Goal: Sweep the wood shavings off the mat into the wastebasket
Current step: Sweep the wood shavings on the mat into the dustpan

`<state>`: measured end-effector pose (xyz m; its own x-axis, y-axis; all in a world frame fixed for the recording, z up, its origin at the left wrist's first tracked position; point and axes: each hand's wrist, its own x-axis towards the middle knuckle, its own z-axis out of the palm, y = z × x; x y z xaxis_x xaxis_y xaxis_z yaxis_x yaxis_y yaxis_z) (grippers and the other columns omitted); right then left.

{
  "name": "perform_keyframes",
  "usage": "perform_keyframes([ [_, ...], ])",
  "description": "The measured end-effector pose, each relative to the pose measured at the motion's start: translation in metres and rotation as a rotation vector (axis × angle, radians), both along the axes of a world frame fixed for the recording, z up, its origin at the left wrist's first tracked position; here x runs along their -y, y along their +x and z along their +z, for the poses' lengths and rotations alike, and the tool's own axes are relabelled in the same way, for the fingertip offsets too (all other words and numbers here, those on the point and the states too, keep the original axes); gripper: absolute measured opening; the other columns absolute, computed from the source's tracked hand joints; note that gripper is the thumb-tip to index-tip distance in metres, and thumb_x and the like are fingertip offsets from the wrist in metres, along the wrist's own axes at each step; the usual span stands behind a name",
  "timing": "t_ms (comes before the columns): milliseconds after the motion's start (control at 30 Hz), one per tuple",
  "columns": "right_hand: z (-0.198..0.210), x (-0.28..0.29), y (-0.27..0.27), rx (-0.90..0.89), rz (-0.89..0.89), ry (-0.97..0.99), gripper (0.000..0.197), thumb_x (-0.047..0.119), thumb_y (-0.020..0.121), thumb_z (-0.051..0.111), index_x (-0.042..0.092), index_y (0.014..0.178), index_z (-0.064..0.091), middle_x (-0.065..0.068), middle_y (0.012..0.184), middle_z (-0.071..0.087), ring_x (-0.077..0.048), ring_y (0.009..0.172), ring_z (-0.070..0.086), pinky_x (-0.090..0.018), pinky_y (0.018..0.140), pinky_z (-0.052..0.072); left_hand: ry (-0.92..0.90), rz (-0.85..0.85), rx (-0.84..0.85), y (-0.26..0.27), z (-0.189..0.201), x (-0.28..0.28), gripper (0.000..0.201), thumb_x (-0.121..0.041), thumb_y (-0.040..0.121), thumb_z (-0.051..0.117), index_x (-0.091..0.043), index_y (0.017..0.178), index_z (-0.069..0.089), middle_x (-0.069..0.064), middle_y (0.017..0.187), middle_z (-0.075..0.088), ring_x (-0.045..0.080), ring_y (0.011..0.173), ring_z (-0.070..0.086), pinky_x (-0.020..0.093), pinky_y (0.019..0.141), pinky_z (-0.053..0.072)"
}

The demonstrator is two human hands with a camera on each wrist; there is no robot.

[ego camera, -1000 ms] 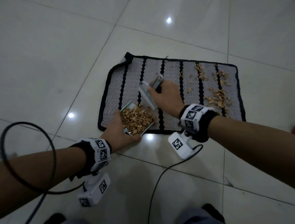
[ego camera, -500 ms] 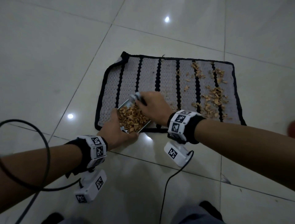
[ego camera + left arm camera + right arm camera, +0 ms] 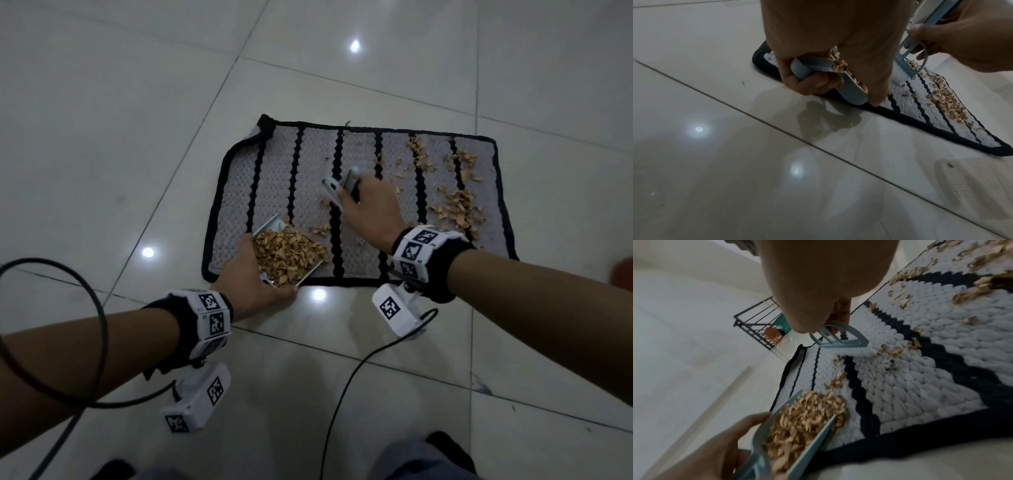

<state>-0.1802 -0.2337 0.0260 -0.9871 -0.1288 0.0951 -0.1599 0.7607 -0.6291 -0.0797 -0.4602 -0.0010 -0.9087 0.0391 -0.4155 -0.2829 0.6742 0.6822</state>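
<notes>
A grey mat (image 3: 308,164) with black stripes and a black border lies on the tiled floor. My left hand (image 3: 250,274) grips a small pale blue dustpan (image 3: 270,228) at the mat's near edge; it is heaped with wood shavings (image 3: 287,255). My right hand (image 3: 370,209) holds a pale blue hand brush (image 3: 334,190) with white bristles (image 3: 898,77) on the mat, a little beyond and right of the pan. Loose shavings (image 3: 455,209) are scattered over the mat's right part. In the right wrist view the brush (image 3: 838,340) and the full pan (image 3: 797,426) show up close.
A black wire rack (image 3: 758,322) holding an orange and a teal item stands beyond the mat's far left corner. A reddish object (image 3: 625,270) sits at the right edge of the head view. Black cables (image 3: 99,322) trail from both wrists over the glossy tiles (image 3: 102,120).
My right hand has drawn the brush back from the pan's mouth, up and to the right toward the mat's middle. The left hand and the pan stay put.
</notes>
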Motion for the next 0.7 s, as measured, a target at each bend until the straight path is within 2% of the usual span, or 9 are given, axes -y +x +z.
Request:
perform_keyframes([
  [67,-0.005,0.013,0.006,-0.038,0.041,0.029,0.030,0.025,0.101,0.054,0.012,0.073,0.052,0.008,0.052,0.042,-0.001,0.044,0.035,-0.012,0.043,0.026,-0.013,0.001,0.002,0.000,0.000,-0.001,0.108,-0.047,0.063,0.089,-0.022,0.143,0.023,-0.010,0.115,0.048,0.011,0.102,0.052,0.022,0.088,0.041],
  [100,-0.007,0.021,0.010,-0.046,0.074,0.046,0.027,0.022,0.100,0.054,0.015,0.074,0.052,0.006,0.054,0.045,-0.003,0.045,0.036,-0.015,0.046,0.029,-0.020,0.001,0.005,0.000,0.001,-0.001,0.107,-0.047,0.063,0.089,-0.022,0.143,0.023,-0.010,0.115,0.048,0.011,0.100,0.051,0.022,0.087,0.041],
  [167,-0.010,0.037,0.018,-0.005,0.159,0.070,0.021,0.018,0.099,0.053,0.010,0.083,0.062,-0.006,0.068,0.061,-0.013,0.056,0.047,-0.029,0.055,0.042,-0.024,0.005,0.002,-0.001,0.000,-0.002,0.105,-0.045,0.063,0.090,-0.022,0.142,0.024,-0.008,0.114,0.050,0.012,0.099,0.054,0.023,0.085,0.042],
  [233,-0.010,0.051,0.025,0.031,0.240,0.075,0.020,0.017,0.099,0.052,0.004,0.093,0.066,-0.013,0.083,0.068,-0.021,0.069,0.056,-0.033,0.064,0.046,-0.023,0.015,-0.002,-0.002,-0.002,-0.003,0.104,-0.042,0.063,0.090,-0.021,0.141,0.025,-0.007,0.113,0.052,0.015,0.100,0.056,0.025,0.084,0.043],
  [267,-0.009,0.057,0.029,0.036,0.271,0.067,0.020,0.017,0.099,0.052,0.003,0.094,0.066,-0.015,0.085,0.068,-0.024,0.072,0.058,-0.034,0.066,0.047,-0.023,0.022,0.001,-0.002,-0.003,-0.003,0.104,-0.041,0.063,0.090,-0.021,0.141,0.025,-0.006,0.113,0.052,0.015,0.100,0.056,0.026,0.083,0.044],
  [367,-0.007,0.067,0.040,0.026,0.330,0.035,0.023,0.018,0.099,0.051,0.003,0.087,0.065,-0.016,0.082,0.069,-0.028,0.070,0.060,-0.038,0.067,0.050,-0.012,0.035,0.006,-0.002,-0.006,-0.003,0.104,-0.041,0.061,0.091,-0.021,0.141,0.025,-0.005,0.115,0.054,0.015,0.101,0.057,0.028,0.085,0.046],
  [467,-0.004,0.068,0.045,0.036,0.344,0.008,0.025,0.019,0.098,0.052,0.003,0.082,0.063,-0.016,0.078,0.067,-0.027,0.068,0.059,-0.036,0.066,0.047,-0.011,0.036,-0.010,-0.001,-0.007,-0.003,0.104,-0.044,0.060,0.091,-0.023,0.139,0.026,-0.004,0.115,0.056,0.017,0.102,0.058,0.031,0.086,0.049],
  [567,0.001,0.062,0.041,0.057,0.292,-0.030,0.030,0.023,0.099,0.054,0.000,0.081,0.063,-0.016,0.075,0.068,-0.025,0.065,0.060,-0.030,0.061,0.042,-0.006,0.036,-0.026,0.001,-0.005,-0.002,0.103,-0.044,0.060,0.091,-0.024,0.138,0.027,-0.006,0.113,0.055,0.015,0.100,0.058,0.027,0.083,0.046],
  [700,0.009,0.050,0.023,0.127,0.192,-0.032,0.032,0.028,0.097,0.056,0.001,0.082,0.066,-0.012,0.065,0.065,-0.024,0.058,0.060,-0.037,0.055,0.049,0.019,0.043,-0.036,-0.001,0.003,-0.001,0.108,-0.044,0.060,0.091,-0.024,0.143,0.024,-0.008,0.115,0.052,0.013,0.104,0.055,0.027,0.089,0.045],
])
